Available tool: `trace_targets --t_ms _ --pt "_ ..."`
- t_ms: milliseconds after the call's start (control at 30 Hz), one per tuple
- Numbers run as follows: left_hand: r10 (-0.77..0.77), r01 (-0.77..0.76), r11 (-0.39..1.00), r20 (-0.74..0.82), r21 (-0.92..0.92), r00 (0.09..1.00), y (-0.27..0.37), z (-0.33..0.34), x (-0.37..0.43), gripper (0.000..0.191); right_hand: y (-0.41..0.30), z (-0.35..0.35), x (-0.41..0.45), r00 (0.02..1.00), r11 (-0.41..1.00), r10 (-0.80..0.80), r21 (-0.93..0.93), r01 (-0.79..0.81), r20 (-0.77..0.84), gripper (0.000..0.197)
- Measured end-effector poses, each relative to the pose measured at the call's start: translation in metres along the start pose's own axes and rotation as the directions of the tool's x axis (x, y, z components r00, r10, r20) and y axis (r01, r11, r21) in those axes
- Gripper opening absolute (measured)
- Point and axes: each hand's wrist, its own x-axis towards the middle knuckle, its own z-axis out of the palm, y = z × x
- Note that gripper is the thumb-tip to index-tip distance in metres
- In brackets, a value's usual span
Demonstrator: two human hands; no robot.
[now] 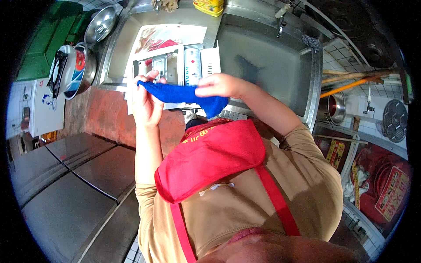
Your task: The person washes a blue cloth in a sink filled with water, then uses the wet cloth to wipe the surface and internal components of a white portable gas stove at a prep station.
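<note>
A blue knitted cloth [177,94] is stretched between my hands, its wider end hanging at the right. My left hand [148,102] pinches the narrow end between its fingers. Slightly blurred, my right hand [218,86] lies on the cloth near its wider end; the fingertips' grip is hard to make out. Behind the cloth, a gas canister [193,64] lies in the side compartment of a white-framed case or portable stove [180,62]. A printed sheet [194,33] lies beyond it, over the sink area.
A steel sink basin [273,75] holds water at the right. At the left are a steel bowl [100,24] and a stack of basins [74,70]. A yellow container [209,6] stands at the back. Poles [355,80] jut in from the right. A dark panelled surface [79,171] fills the lower left.
</note>
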Motion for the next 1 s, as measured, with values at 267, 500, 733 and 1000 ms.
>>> trace_targets --t_ms 267,500,733,1000 --pt "-0.11 0.16 0.959 -0.212 0.236 0.971 -0.031 0.008 0.011 0.013 0.003 0.004 -0.023 0.999 0.986 0.0 0.166 0.006 -0.041 0.037" --pt "-0.592 0.639 0.712 -0.24 0.29 0.769 -0.071 -0.008 0.003 0.008 0.006 0.017 -0.012 0.94 0.656 -0.204 0.676 0.337 -0.271 0.059" --pt "-0.38 0.237 0.365 -0.089 0.9 0.921 -0.078 -0.049 -0.002 0.015 0.031 0.015 0.011 0.939 0.766 0.079 0.623 0.158 -0.335 0.029" --pt "-0.435 -0.338 -0.431 0.136 0.836 0.89 -0.037 -0.078 -0.014 0.081 0.043 -0.019 0.077 0.849 0.98 0.153 -0.034 -0.197 -0.505 0.033"
